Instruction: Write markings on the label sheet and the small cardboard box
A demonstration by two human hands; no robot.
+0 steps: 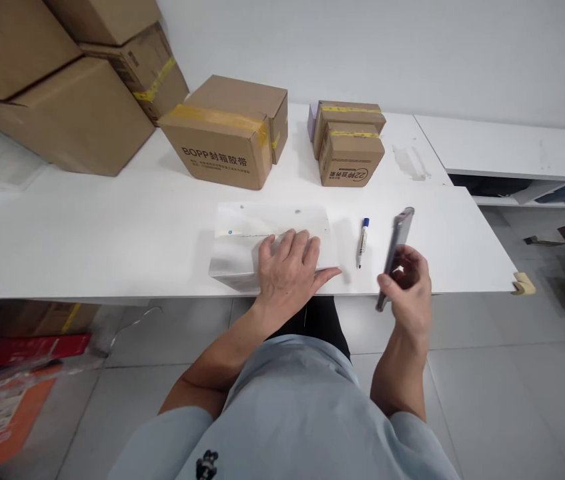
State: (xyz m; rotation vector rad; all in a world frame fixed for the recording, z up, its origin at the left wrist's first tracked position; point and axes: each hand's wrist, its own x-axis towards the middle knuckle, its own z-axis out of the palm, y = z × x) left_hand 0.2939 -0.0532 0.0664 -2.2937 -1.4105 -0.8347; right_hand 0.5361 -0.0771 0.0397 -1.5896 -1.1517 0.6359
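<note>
A white box (pixel 235 257) lies at the front edge of the white table. My left hand (pixel 287 270) rests on top of it with the fingers a little apart and the thumb stretched out to the right. Held on edge above the table's front edge is a smartphone (pixel 398 237) in a greyish case. My right hand (pixel 409 287) grips its lower part between thumb and fingers. Between the white box and the phone, a white marker (pixel 363 243) lies on the table with its blue end pointing away from me.
Behind the white box stand cardboard boxes (pixel 225 153), one with printed lettering, and smaller taped boxes (pixel 352 157). Large cartons (pixel 82 113) are stacked at the back left. A foam guard (pixel 523 283) covers the table's front right corner. An orange package (pixel 7 417) lies low at left.
</note>
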